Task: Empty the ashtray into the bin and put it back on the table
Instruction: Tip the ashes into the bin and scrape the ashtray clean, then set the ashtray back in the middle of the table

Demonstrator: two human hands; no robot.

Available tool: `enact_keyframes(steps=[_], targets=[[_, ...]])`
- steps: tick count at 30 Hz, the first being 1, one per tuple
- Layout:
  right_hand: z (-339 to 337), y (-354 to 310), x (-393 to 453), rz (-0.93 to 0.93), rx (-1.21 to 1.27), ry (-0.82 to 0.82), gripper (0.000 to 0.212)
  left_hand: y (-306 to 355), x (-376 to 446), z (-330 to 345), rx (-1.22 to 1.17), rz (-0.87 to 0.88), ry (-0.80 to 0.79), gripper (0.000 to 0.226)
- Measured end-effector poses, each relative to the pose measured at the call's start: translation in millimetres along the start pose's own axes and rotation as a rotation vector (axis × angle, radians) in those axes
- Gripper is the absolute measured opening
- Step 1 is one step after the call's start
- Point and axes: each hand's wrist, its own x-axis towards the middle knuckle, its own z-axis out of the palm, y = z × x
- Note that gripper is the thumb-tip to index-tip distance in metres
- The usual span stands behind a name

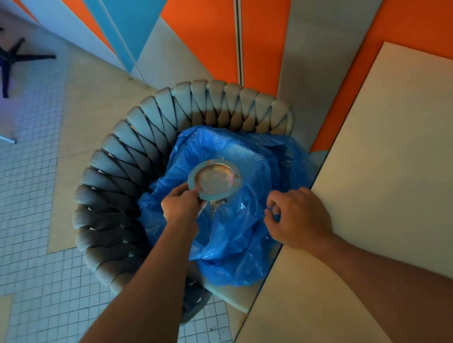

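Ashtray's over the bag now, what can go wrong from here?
1. The left hand holds the ashtray only by its near rim; a thin grip like that could let it slip into the blue bag.
2. The right hand pinches the bag's edge open; if it lets go, the loose plastic may fold in and ash could land on the woven chair.

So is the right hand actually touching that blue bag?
Touching. The head view shows the right hand with its fingers pinching the edge of the blue bag.
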Motion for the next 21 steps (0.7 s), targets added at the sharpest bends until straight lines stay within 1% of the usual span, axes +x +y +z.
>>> enact_keyframes(steps=[3, 6, 10, 14, 18, 21], targets=[[-4.2, -1.2, 0.6, 0.025, 0.071, 0.005, 0.018, 2.0, -22.3, 1.5, 0.023, 0.018, -0.039, 0.017], [-10.1, -1.9, -0.1, 0.099, 0.326, 0.036, 0.018, 2.8, -47.5, 3.8, 0.026, 0.047, -0.086, 0.018], [-19.6, -5.7, -5.2, 0.306, 0.644, 0.098, 0.029, 1.3, -80.5, 6.3, 0.037, 0.065, -0.153, 0.019], [-36.2, -1.5, -18.3, 0.55, 0.827, 0.072, 0.033, -0.7, -114.5, 11.2, 0.055, 0.076, -0.213, 0.02], [-56.8, 8.3, -41.2, 0.682, 0.931, 0.109, 0.013, -6.8, -146.7, 18.1, 0.068, 0.073, -0.27, 0.021], [-73.7, 17.7, -65.8, 0.739, 0.934, 0.131, 0.006, -16.0, -172.0, 23.2, 0.085, 0.067, -0.311, 0.023]])
